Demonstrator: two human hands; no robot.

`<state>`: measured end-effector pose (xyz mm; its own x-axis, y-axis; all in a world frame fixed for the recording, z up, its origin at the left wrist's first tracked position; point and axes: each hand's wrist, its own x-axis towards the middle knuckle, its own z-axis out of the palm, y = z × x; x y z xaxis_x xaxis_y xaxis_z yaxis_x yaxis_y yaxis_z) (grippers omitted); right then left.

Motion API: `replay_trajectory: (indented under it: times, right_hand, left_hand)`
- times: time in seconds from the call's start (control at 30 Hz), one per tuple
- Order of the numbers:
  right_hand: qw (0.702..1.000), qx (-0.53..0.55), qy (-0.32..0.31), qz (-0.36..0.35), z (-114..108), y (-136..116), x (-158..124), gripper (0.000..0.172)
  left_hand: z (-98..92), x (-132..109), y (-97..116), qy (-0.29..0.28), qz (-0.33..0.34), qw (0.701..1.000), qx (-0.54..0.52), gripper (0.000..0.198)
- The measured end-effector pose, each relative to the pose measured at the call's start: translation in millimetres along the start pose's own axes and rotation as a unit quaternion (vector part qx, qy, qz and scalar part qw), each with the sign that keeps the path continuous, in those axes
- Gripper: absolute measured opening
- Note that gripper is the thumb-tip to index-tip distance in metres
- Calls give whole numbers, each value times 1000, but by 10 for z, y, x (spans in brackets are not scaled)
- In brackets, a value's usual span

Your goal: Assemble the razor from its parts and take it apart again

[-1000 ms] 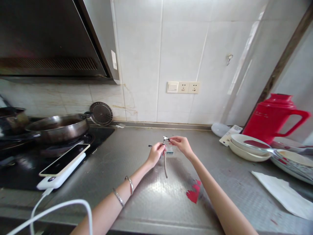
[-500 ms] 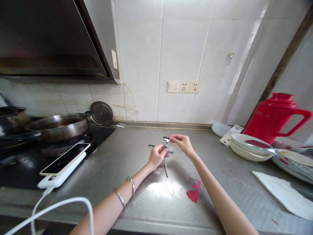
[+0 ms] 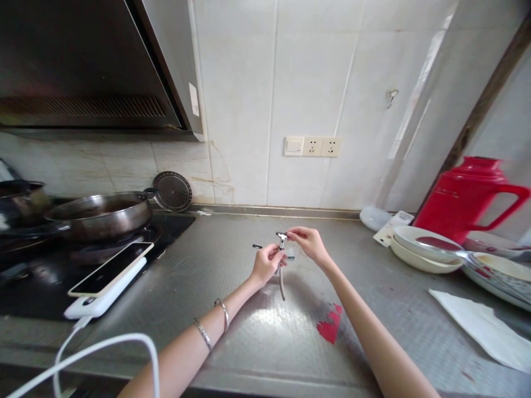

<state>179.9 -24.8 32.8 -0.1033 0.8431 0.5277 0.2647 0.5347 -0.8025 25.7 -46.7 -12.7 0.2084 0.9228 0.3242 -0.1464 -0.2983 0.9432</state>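
In the middle of the counter, my left hand pinches a small black-and-white gadget between thumb and fingers. Its kind is too small to make out. Dark-tipped short pieces stick out beside the hand on both sides, and a grey cord dangles below it. My right hand has its fingertips closed on the black bar at the gadget's top right end. The parts inside my left fingers are hidden. Two silver bangles circle my left wrist and forearm.
Left, a phone lies on a white power bank with a white cable, near a pan on the hob. Right stand a red thermos, stacked bowls and white paper. A red patch marks the steel counter.
The gadget's top and my right fingertips have shifted very slightly left. Both hands keep their grip; everything else stays where it was.
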Motion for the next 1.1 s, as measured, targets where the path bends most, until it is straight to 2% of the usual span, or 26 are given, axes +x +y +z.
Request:
replay_trajectory:
  times: [0.3, 0.77, 1.1]
  right_hand:
    - [1000, 2, -1, -27, 9, 24, -8, 27]
    - [996, -16, 75, -55, 120, -33, -48, 22]
    - [993, -12, 87, -79, 169, -27, -69, 17]
  left_hand:
    - [5, -5, 5, 5, -14, 1000, -11, 22]
    - [64, -33, 82, 22, -3, 1000, -20, 19]
    - [76, -21, 72, 21, -4, 999, -37, 21]
